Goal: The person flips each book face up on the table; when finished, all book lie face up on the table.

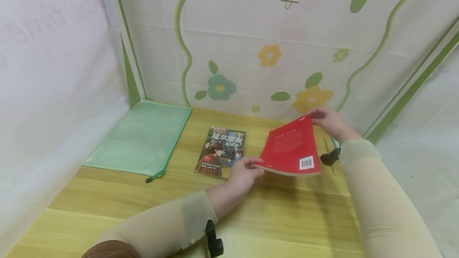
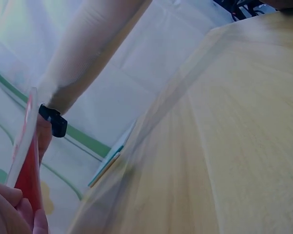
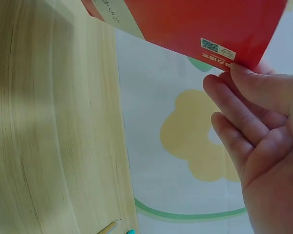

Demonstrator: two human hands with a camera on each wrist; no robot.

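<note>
Red book [image 1: 292, 146], back cover up with white barcode label near one corner, closed, tilted, held above the wooden counter [image 1: 251, 210]

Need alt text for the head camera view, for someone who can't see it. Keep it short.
Two hands hold a red book tilted above a wooden table: the left hand pinches its near corner, the right hand its far corner. A comic book lies flat to the left, and a green zip pouch beyond it by the floral backdrop.
</note>
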